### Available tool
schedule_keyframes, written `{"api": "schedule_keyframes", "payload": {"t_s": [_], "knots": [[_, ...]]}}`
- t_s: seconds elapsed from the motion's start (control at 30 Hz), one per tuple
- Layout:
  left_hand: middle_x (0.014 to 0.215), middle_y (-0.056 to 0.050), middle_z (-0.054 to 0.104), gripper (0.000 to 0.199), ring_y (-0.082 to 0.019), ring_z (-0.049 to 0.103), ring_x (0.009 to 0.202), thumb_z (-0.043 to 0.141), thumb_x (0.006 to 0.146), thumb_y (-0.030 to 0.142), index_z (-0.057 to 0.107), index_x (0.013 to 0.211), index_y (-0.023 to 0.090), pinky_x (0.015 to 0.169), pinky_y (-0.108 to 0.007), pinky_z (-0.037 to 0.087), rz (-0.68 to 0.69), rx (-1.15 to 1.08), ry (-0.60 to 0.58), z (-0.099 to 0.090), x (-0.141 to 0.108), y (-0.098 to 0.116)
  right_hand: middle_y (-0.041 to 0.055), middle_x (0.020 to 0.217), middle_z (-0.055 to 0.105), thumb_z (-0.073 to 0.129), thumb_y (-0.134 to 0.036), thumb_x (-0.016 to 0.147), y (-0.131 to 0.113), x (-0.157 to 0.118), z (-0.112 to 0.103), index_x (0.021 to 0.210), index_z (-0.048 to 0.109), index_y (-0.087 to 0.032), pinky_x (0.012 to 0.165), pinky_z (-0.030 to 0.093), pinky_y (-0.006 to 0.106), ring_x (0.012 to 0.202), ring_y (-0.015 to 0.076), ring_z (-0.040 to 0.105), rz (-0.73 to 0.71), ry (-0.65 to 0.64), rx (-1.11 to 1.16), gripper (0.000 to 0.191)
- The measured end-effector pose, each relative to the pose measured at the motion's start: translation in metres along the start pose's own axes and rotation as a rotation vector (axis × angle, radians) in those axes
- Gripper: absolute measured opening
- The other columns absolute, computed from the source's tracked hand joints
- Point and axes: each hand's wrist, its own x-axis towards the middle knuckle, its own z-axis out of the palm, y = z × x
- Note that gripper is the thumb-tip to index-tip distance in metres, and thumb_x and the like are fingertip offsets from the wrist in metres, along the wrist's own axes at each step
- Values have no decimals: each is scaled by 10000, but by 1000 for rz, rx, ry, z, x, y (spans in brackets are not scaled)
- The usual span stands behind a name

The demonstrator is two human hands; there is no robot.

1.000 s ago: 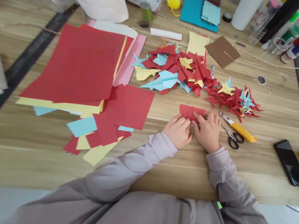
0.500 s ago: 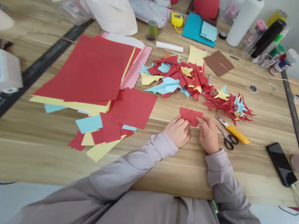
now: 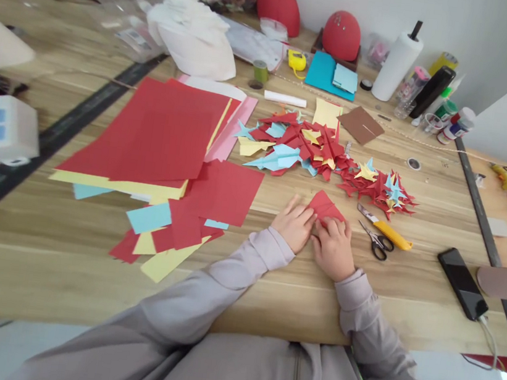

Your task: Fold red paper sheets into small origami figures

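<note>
- Clock positions were read from the red paper in the hands, with 12 o'clock away from the person.
- Centre: the red paper (image 3: 325, 204) lay tilted at the fingertips, one corner toward 12 o'clock. A crease line showed on it; the tabletop (image 3: 91, 284) presumably served as a firm backing.
- Left hand (image 3: 293, 226), at 8 o'clock: half curled, its fingertips holding the paper's near left edge, probably to keep it from sliding.
- Right hand (image 3: 334, 248), at 5 o'clock: more closed, its bent fingers gripping the near right edge, apparently to press it flat. Whether the thumbs were underneath could not be told.
- At 11 o'clock: a heap of folded paper planes (image 3: 294, 142); at 2 o'clock, touching it, smaller pointed shapes (image 3: 378, 188). Both seemed grouped by form, beyond the hands' working space.
- At 9 to 10 o'clock: large sheets (image 3: 149, 132), stacked, with small cut pieces (image 3: 188, 222) overlapping nearer the person, likely for easy reach.
- At 3 to 4 o'clock: a yellow knife (image 3: 388, 229) and scissors (image 3: 378, 241), handles toward the person's right, perhaps for quick pickup.
</note>
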Motion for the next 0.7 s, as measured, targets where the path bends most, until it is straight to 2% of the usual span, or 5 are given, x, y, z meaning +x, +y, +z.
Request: {"api": "schedule_keyframes", "payload": {"t_s": [0.17,0.3,0.5,0.7], "knots": [[1060,-135,638,367,-268,557,1005,473,817,252,610,1126,111,1061,-520,277,-44,-27,-34,1,-3,6,119,1247,544,408,-278,888,5,3,4,1171,551,-146,1069,131,491,1202,254,388,-24,-3,69,344],[1087,-147,636,379,-277,547,1042,470,813,249,612,1121,80,1060,-493,295,-55,-18,-12,3,-6,9,127,1240,547,422,-266,878,3,5,3,1213,516,-125,1053,170,481,1179,259,399,-7,-25,73,376],[1136,-178,618,381,-287,540,1077,447,817,221,610,1109,39,1053,-481,305,-100,-6,30,9,-10,14,125,1236,540,434,-282,876,2,7,-1,1246,494,-169,1033,194,496,1148,261,412,-4,-51,25,392],[1144,-177,609,381,-296,517,1107,466,808,226,609,1130,81,1038,-512,299,-160,-27,40,6,-11,17,135,1229,539,422,-278,884,1,7,0,1268,477,-169,1030,199,502,1155,263,411,-25,-51,-15,403]]}}
